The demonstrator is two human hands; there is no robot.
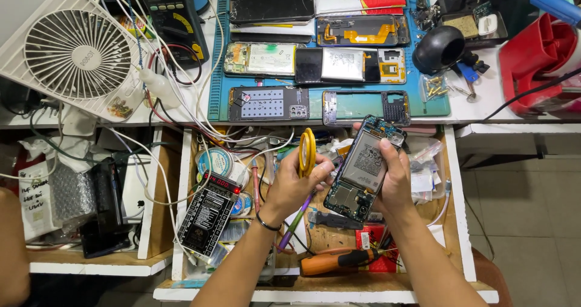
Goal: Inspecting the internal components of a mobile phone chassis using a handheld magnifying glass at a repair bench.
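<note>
Two bare forearms are rising from the bottom edge of the frame, meeting over an open wooden drawer (pixel 455 222) at centre. Left of middle, the left hand (pixel 293 183) is pinching a yellow roll of tape (pixel 307 152) upright between thumb and fingertips, the other fingers curling in behind it. Just to its right, the right hand (pixel 396 177) is gripping an opened phone (pixel 362 169) by its long edges, thumb on one side and fingers wrapping the other, with the battery and circuit boards facing up and the device tilting toward the upper right. The roll and the phone's edge are sitting just beside each other; whether they are touching is hard to tell from this angle.

Judging by its look, the phone is light but fragile: exposed boards and thin flex cables would suffer under pressure, so the stiff outer frame is the sensible place to hold it. The tape roll is light and rigid, easy to pinch by its rim.

Below the hands, an orange screwdriver (pixel 339 261) is lying in the drawer, and a tester with a red display (pixel 213 213) is sitting at lower left. Along the top, a blue work mat (pixel 423 104) is carrying more dismantled phones, and a white fan (pixel 75 52) is filling the upper left
</note>
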